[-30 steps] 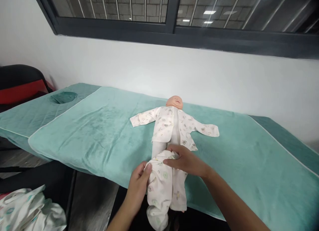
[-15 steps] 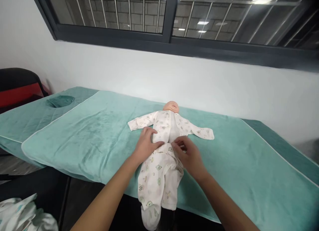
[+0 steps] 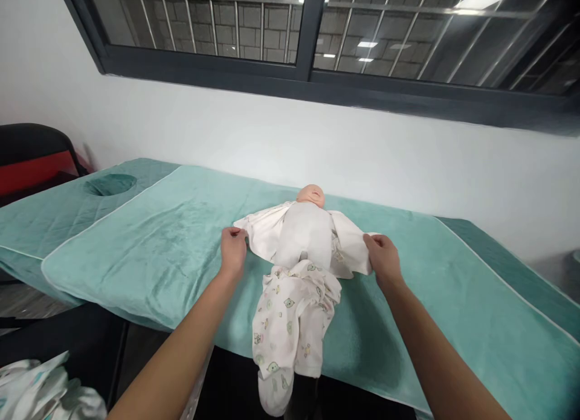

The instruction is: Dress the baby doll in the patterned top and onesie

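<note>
A baby doll (image 3: 310,194) lies on its back on the green bed cover, head toward the wall. Its printed white baby shirt (image 3: 263,229) is spread apart at the front, baring the pale cloth torso (image 3: 304,232). My left hand (image 3: 234,248) is closed on the shirt's edge at the left, by the sleeve. My right hand (image 3: 383,257) pinches the opposite side of the shirt and holds it out to the right. Printed baby trousers (image 3: 294,311) cover the doll's legs; one leg end, a footed one, hangs past the bed's near edge.
The green cover (image 3: 149,245) spans a massage bed with a face hole (image 3: 111,184) at the left. Behind stands a white wall with a barred window (image 3: 308,75). A black and red chair (image 3: 36,160) is at far left; crumpled white cloth (image 3: 49,390) lies at lower left.
Both hands have moved outward from the doll's waist, drawing the shirt's front panels apart. The torso, partly covered before, is now exposed.
</note>
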The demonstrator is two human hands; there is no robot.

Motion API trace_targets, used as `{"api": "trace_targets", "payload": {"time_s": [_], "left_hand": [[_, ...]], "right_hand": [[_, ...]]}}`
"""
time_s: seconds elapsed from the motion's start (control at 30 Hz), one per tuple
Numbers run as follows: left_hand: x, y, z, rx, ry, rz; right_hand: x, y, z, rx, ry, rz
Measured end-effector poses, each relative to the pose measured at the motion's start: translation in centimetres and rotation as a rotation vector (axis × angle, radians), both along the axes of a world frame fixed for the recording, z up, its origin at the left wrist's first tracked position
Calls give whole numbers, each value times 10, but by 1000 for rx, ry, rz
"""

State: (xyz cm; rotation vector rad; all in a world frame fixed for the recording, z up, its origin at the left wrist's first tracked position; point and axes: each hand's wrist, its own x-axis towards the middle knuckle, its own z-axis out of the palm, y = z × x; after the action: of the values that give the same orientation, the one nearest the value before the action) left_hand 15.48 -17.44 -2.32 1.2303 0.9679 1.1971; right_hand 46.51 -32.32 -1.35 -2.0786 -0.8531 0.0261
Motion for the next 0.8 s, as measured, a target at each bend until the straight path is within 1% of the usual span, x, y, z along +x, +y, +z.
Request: {"api": "trace_targets", "payload": {"time_s": [0.03, 0.07, 0.1, 0.13, 0.17, 0.23, 0.27, 0.3, 0.37, 0.43, 0.53, 0.63, 0.7, 0.8], "left_hand": [[-6, 0, -3, 14, 20, 39], [-10, -2, -5, 32, 46, 75], [-13, -6, -6, 50, 83, 63], [-14, -11, -6, 68, 123, -32], [-14, -16, -5, 93, 169, -177], [-14, -26, -1, 156, 259, -482], [-15, -30, 1, 189, 297, -595], [-17, -33, 3, 219, 325, -665], [-22, -37, 7, 259, 378, -714], [-27, -40, 10, 306, 449, -747], [-26, -43, 9, 414, 518, -718], [-11, -42, 4, 526, 538, -592], [5, -38, 0, 545, 577, -448], [26, -30, -3, 491, 650, -234]], "right_hand": [[7, -10, -4, 10, -23, -48], [9, -18, -7, 21, -55, -68], [6, -25, -10, 28, -74, -45], [-1, -29, -12, 31, -72, 25], [-12, -32, -12, 29, -48, 139], [-41, -33, -9, 4, 40, 426], [-56, -31, -5, -13, 60, 553], [-68, -30, 0, -34, 58, 646], [-86, -28, 11, -86, 41, 790], [-93, -29, 20, -139, 37, 907], [-94, -31, 28, -188, -18, 1043], [-100, -27, 32, -199, -108, 1090], [-108, -21, 35, -235, -142, 1043], [-120, -11, 39, -342, -104, 876]]}}
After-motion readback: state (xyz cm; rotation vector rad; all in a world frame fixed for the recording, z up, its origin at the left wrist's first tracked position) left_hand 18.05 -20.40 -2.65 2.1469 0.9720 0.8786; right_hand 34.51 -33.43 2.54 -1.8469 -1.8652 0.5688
